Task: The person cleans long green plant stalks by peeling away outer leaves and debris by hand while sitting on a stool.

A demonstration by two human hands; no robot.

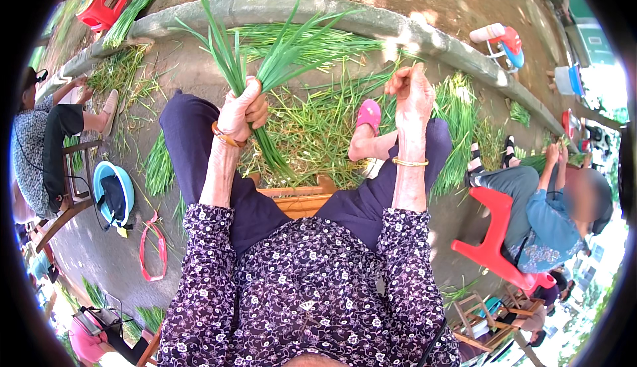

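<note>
My left hand [244, 108] is closed around a bunch of garlic chives [271, 71]. The leaves fan out above the fist, and the stem ends hang down between my knees. My right hand [412, 91] is raised over my right knee, its fingers curled in towards the thumb. Whether something thin is pinched there is too small to tell. Loose trimmed leaves and stalks [313, 128] cover the ground between my legs. A larger pile of chives [455, 123] lies beside my right knee, and another layer [303, 44] stretches along the kerb in front.
A concrete kerb [348, 10] curves across the front. On the left are a blue basin [130, 188] holding something dark and a pink strap loop [142, 252]. A co-worker sits on each side, the right one by a red plastic stool [490, 218]. Under me is a wooden seat [293, 203].
</note>
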